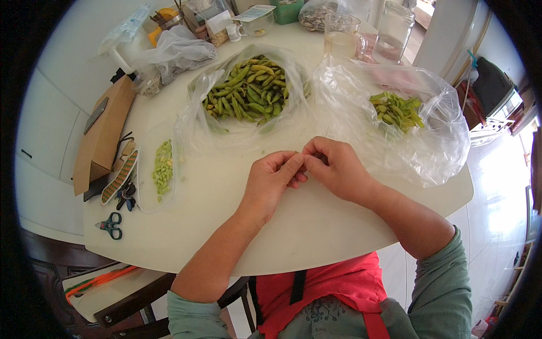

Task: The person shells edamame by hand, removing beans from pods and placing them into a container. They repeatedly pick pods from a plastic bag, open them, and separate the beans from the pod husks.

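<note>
My left hand [277,171] and my right hand [334,165] meet over the middle of the table, thumbs and fingertips pinched together. A tiny bit of something, perhaps a pod, shows between the fingertips; the fingers hide most of it. Beyond my hands, an open plastic bag holds a heap of green soybean pods [250,93]. To the right, emptied-looking pods [398,111] lie on a spread clear plastic bag [436,159]. On the left, shelled green beans [163,169] sit in a clear plastic container [146,186].
Scissors [111,225], keys [126,195] and a cardboard box [106,131] lie at the left. Along the back stand a glass mug [341,40], a glass jar [394,34], a green container [288,10] and bagged goods. The table's edge [292,271] curves before my body, above a chair [131,301].
</note>
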`<state>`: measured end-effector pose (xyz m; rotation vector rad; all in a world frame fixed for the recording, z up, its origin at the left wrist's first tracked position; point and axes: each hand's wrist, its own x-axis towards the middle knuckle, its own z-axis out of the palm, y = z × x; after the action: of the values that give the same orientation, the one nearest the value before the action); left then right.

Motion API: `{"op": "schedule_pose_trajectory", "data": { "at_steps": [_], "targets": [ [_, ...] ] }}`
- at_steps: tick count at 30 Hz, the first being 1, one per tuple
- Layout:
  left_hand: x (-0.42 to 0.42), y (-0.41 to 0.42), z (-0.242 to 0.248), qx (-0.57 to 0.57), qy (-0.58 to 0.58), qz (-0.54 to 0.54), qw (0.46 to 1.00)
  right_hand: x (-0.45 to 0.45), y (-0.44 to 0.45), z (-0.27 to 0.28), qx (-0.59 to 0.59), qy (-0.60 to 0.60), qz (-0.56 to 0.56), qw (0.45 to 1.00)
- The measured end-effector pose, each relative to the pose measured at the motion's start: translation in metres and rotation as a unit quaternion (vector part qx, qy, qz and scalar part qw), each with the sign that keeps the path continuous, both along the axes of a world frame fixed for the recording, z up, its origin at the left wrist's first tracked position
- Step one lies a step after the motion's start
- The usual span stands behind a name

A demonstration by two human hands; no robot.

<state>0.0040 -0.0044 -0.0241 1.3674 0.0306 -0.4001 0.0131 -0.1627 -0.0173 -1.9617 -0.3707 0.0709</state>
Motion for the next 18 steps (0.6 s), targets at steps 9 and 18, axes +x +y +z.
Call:
{"op": "schedule_pose_trajectory", "data": {
  "at_steps": [9, 18],
  "targets": [
    [-0.003, 0.010, 0.025, -0.022, 0.023, -0.030, 0.999, 0.006, -0.017, 0.021, 0.093, -0.082, -0.059, 0.991],
    [0.001, 0.147, 0.068, 0.573, -0.264, 0.395, 0.668, 0.018, -0.095, 0.067, -0.217, -0.284, -0.368, 0.859]
  ]
}}
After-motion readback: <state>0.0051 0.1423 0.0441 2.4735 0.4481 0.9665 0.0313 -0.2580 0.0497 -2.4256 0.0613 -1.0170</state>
